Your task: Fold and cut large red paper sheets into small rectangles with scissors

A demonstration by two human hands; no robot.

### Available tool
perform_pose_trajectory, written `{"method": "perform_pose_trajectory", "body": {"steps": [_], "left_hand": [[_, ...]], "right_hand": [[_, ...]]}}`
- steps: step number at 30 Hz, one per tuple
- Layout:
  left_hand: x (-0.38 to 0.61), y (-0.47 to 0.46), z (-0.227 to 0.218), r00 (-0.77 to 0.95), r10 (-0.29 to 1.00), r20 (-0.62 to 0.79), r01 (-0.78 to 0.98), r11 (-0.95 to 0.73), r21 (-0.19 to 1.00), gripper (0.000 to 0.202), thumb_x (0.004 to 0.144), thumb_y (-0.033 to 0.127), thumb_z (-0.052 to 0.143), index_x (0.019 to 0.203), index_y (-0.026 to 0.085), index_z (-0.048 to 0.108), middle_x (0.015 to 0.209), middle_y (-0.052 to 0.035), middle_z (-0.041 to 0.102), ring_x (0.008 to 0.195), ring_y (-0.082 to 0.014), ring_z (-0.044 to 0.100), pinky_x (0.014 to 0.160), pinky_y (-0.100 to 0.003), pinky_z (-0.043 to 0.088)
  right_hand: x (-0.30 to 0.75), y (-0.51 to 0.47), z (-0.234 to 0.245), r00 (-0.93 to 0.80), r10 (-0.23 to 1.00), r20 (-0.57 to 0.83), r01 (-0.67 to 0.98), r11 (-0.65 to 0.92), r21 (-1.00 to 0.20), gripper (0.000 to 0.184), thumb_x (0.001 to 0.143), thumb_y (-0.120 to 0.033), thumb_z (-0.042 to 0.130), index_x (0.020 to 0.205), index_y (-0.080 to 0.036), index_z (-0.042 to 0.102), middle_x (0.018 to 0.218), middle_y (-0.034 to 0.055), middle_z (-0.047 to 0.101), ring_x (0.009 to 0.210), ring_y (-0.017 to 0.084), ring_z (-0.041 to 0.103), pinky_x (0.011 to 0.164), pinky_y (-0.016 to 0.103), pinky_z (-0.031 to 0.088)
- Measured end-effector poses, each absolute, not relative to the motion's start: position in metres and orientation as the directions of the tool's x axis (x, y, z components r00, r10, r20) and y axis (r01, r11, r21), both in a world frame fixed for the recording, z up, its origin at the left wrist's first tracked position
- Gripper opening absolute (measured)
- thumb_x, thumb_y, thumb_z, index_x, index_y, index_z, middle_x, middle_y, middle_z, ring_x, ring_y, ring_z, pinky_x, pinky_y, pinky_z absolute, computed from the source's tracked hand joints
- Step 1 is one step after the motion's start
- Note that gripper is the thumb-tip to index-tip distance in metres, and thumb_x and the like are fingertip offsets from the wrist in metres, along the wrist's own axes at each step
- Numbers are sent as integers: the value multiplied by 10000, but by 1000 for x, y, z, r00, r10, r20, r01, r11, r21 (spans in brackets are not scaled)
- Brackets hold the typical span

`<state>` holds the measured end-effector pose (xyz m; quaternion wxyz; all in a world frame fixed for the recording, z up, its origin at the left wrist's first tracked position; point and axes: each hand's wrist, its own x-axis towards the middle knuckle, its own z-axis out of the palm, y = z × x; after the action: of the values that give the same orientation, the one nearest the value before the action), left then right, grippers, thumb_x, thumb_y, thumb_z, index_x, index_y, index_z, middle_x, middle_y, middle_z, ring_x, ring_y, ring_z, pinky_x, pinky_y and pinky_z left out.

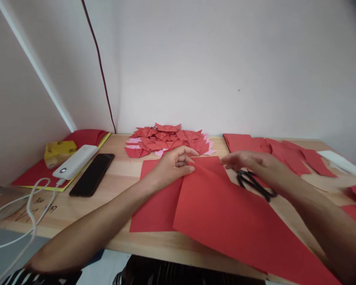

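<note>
My left hand [178,165] pinches the upper left corner of a large red sheet of paper [225,213], thumb on its near side. That sheet slants down to the right, past the table's front edge. Beneath it, another red sheet [154,209] lies flat on the table. Above the upper right part of the sheets is my right hand [245,160], fingers stretched out to the left and nothing visibly held in them. Black-handled scissors [255,186] lie just below that hand, partly covered by it.
Folded red and pink paper pieces [169,138] are heaped by the wall. Cut red paper strips [284,152] lie at the back right. On the left are a black phone [91,175], a white power bank [75,161] with a cable, and a yellow packet [60,152] on red sheets.
</note>
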<state>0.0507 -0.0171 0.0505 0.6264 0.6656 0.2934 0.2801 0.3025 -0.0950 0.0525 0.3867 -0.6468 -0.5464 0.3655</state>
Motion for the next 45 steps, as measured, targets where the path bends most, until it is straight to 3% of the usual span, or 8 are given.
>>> {"method": "perform_pose_trajectory", "body": {"steps": [3, 6, 12, 15, 23, 32, 39, 45], "left_hand": [[67, -21, 56, 719, 694, 37, 32, -87, 996, 284, 728, 140, 679, 1000, 182, 608, 777, 4, 603, 695, -105, 579, 663, -231, 431], [80, -20, 55, 721, 688, 79, 39, -154, 987, 272, 734, 135, 657, 998, 176, 611, 737, 12, 602, 662, -108, 571, 638, -236, 425], [72, -17, 49, 681, 728, -73, 148, -40, 988, 243, 802, 255, 645, 1032, 182, 673, 647, 11, 618, 607, -131, 562, 601, -251, 398], [60, -22, 44, 652, 750, -106, 101, 53, 993, 257, 837, 367, 639, 1024, 198, 688, 762, -32, 662, 679, -149, 600, 611, -251, 419], [51, -40, 36, 540, 842, -2, -146, 96, 985, 292, 864, 452, 622, 1049, 239, 547, 852, -17, 630, 761, -144, 593, 727, -283, 497], [52, -51, 33, 471, 882, -5, 49, -20, 999, 280, 814, 440, 678, 852, 181, 579, 840, -1, 589, 774, -131, 542, 699, -253, 420], [55, -53, 33, 391, 918, 65, 26, -81, 996, 265, 880, 382, 589, 737, 162, 551, 713, 19, 513, 682, -119, 467, 653, -268, 370], [53, -55, 34, 293, 943, 157, 13, -168, 986, 280, 867, 292, 604, 657, 176, 459, 640, 54, 390, 625, -95, 363, 603, -244, 319]], "right_hand": [[279, -97, 51, -35, 999, -8, 603, 15, -798, 250, 808, -489, 634, 840, -273, 754, 802, 11, 714, 747, 208, 618, 656, 280, 448], [270, -95, 44, -71, 997, 19, 590, 57, -805, 314, 819, -481, 615, 652, -216, 645, 581, -25, 544, 550, 134, 472, 501, 238, 340], [285, -93, 38, 143, 969, -204, 253, -235, -939, 390, 775, -591, 648, 726, -208, 592, 667, -14, 604, 575, 145, 549, 494, 225, 418], [293, -95, 34, 216, 942, -258, 98, -284, -954, 393, 759, -605, 671, 763, -218, 606, 702, -9, 630, 589, 151, 567, 510, 227, 444], [294, -96, 33, 440, 898, -26, 287, -168, -943, 363, 809, -551, 628, 702, -213, 551, 662, -18, 510, 584, 137, 460, 492, 210, 370], [281, -103, 39, 544, 810, 221, 489, -92, -868, 360, 804, -553, 581, 697, -210, 563, 647, -24, 482, 589, 142, 431, 505, 221, 341], [273, -110, 39, 570, 787, 237, 447, -56, -893, 372, 813, -559, 603, 680, -218, 536, 548, -58, 402, 483, 108, 332, 441, 216, 293], [272, -114, 38, 587, 786, 197, 368, -43, -929, 385, 790, -580, 636, 701, -213, 565, 558, -50, 444, 501, 110, 369, 439, 211, 306]]}}
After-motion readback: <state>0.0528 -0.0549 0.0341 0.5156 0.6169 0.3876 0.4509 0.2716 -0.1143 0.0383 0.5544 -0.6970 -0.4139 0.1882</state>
